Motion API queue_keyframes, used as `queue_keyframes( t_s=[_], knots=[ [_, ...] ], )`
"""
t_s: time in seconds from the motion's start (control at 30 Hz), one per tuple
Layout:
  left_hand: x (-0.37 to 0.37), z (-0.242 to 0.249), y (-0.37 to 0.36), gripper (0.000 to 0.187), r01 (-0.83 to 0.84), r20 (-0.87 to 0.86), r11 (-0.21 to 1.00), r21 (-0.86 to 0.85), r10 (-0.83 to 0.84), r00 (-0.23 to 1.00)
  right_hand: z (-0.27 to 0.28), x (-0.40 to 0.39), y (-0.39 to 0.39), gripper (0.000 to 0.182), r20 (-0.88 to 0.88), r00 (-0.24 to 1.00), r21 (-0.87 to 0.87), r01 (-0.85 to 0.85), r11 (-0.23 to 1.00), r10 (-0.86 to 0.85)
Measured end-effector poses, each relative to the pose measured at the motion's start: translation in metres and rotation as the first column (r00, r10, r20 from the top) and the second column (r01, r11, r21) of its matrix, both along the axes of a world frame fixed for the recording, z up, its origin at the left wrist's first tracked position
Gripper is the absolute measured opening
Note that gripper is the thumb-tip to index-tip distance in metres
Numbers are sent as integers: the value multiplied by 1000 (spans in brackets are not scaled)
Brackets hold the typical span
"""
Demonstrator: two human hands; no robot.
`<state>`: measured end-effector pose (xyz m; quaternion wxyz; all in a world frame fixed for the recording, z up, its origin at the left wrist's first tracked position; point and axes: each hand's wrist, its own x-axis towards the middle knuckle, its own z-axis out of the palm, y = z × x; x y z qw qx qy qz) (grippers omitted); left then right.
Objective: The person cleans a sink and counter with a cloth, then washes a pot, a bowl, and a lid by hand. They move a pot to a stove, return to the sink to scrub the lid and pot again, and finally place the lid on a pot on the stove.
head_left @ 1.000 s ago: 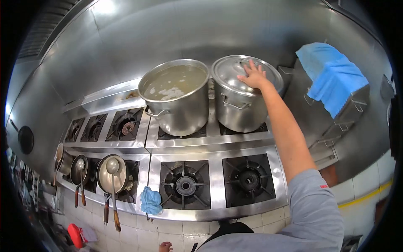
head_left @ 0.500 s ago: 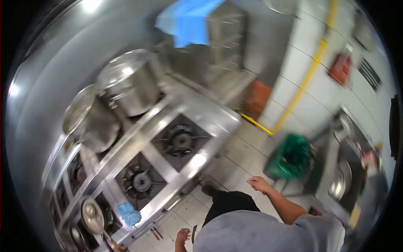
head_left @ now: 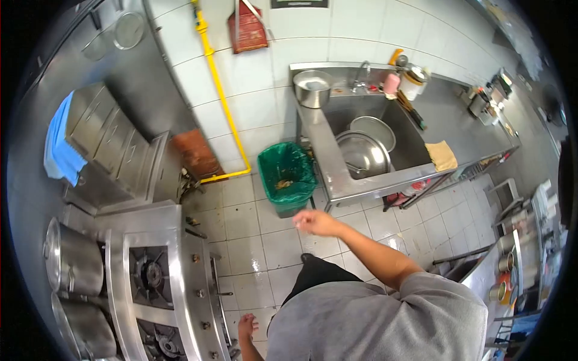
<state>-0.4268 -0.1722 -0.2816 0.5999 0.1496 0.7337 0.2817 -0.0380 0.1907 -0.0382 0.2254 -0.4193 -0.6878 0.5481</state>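
Note:
My right hand (head_left: 316, 223) is held out over the floor, close to the front of a green-lined bin (head_left: 286, 207). Its fingers are curled together, and whatever they may hold is too small or hidden to make out. Low at my left side hangs my left hand (head_left: 247, 327), fingers loosely bent and apart, with nothing visible in it. The nearest thing to it is the front of the steel stove (head_left: 191, 265). Some scraps (head_left: 283, 184) lie inside the bin's green bag.
A steel sink (head_left: 409, 129) holding a large round lid (head_left: 363, 154) stands ahead right. A pot (head_left: 313, 89) sits on its corner, and a yellow cloth (head_left: 441, 156) lies on its edge. Big pots (head_left: 78, 259) stand at the stove's left. A yellow pipe (head_left: 220, 90) runs down the wall.
The view has swung right, away from the stove and towards the sink and bin. My right hand now appears nearer the bin's front. Both arms remain apart from the body.

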Motion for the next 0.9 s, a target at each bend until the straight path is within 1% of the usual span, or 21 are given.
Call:
queue_keyframes(
  t_s=[0.03,0.07,0.1,0.13,0.17,0.2,0.23,0.27,0.33,0.43,0.47,0.53,0.6,0.63,0.67,0.73,0.77,0.8,0.83,0.87,0.9],
  knots=[
    [8,11,19,27,-84,25,991,101,82,996,3,25,15,30,-96,990,24,103,994,-100],
    [19,26,39,27,-67,27,992,107,65,998,-7,55,40,35,-118,971,226,229,947,-207],
    [30,43,60,28,-130,69,976,177,120,990,2,86,63,40,-166,931,246,359,901,-326],
    [41,59,80,30,-193,114,952,240,170,979,1,122,92,43,-121,883,277,470,838,-454],
    [53,73,100,28,-186,148,936,297,148,978,-3,163,120,47,-78,814,310,568,762,-575],
    [69,88,123,28,-172,148,940,293,133,980,-1,202,142,56,75,707,426,615,664,-703],
    [89,105,149,27,-169,177,912,374,108,978,-19,248,168,62,88,636,452,660,600,-766],
    [110,124,178,27,-172,204,874,454,86,975,-30,284,183,61,167,512,621,609,494,-842],
    [162,168,240,27,-139,296,799,586,-51,954,-39,332,204,65,392,354,609,592,528,-849],
    [267,237,341,28,-3,263,690,724,-271,926,-80,370,249,64,418,388,608,553,570,-821],
    [302,251,374,28,58,234,660,749,-346,909,-89,371,264,58,390,451,522,610,597,-802],
    [371,263,436,30,176,152,642,746,-422,894,-93,371,286,53,393,600,388,578,718,-696],
    [434,258,495,35,266,86,626,733,-474,877,-90,370,300,51,512,648,285,492,823,-564],
    [459,248,519,35,267,86,641,720,-464,882,-96,371,305,49,504,666,273,481,833,-550],
    [481,236,543,39,246,71,674,696,-406,911,-116,372,313,46,458,712,298,441,846,-532],
    [510,205,580,43,212,54,708,674,-333,941,-123,368,314,46,387,729,325,465,824,-564],
    [518,187,591,47,183,-22,778,602,-212,977,-114,376,318,46,389,738,317,454,832,-551],
    [524,167,599,52,142,-110,839,525,-98,989,-98,384,315,48,370,765,232,474,850,-527],
    [526,155,604,65,152,-143,848,507,-91,986,-93,392,318,49,347,789,145,489,860,-507],
    [528,144,606,65,146,-143,854,499,-85,986,-102,409,323,47,239,789,105,559,823,-566],
    [534,148,607,69,125,-176,890,438,-52,983,-116,435,328,45,132,772,57,620,782,-622]
  ],
)
